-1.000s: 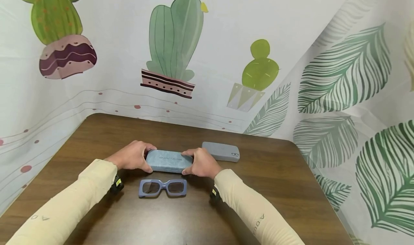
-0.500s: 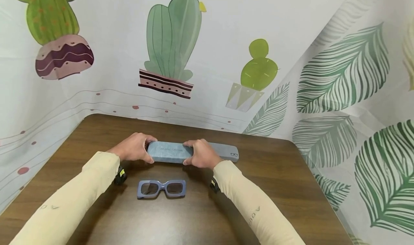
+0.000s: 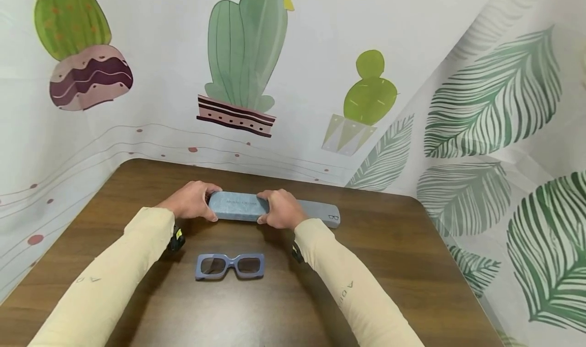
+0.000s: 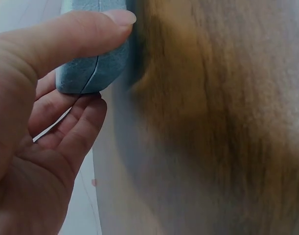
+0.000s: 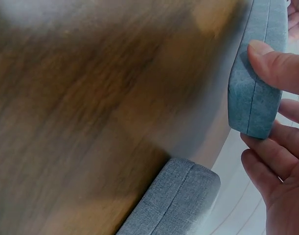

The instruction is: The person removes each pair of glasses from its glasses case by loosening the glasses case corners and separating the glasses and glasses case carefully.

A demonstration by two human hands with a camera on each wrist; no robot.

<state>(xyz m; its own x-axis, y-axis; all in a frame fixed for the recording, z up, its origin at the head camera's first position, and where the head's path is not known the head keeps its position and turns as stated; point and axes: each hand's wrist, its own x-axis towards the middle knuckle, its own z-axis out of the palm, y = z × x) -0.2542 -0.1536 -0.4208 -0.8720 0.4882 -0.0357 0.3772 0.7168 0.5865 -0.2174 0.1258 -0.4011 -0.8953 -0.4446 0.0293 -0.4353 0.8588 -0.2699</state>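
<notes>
A blue-teal glasses case (image 3: 239,207) with faint lettering on its lid lies lengthwise between my hands, toward the back of the table. My left hand (image 3: 189,200) grips its left end, and the left wrist view shows the thumb (image 4: 80,36) along the near side with the fingers behind. At the other end my right hand (image 3: 284,209) holds it the same way, thumb (image 5: 279,68) in front. The case's seam looks closed. I cannot tell whether it touches the table. Nearer to me, blue-framed glasses (image 3: 212,266) with tinted lenses rest on the wood.
A grey glasses case (image 3: 320,212) with a small glasses drawing lies just right of my right hand, partly hidden by it. The brown wooden table (image 3: 389,265) ends at a white cloth (image 3: 316,97) printed with cacti and leaves.
Both hands have carried the blue-teal case away from me, toward the table's back edge, level with the grey case. The glasses and the grey case have stayed in place.
</notes>
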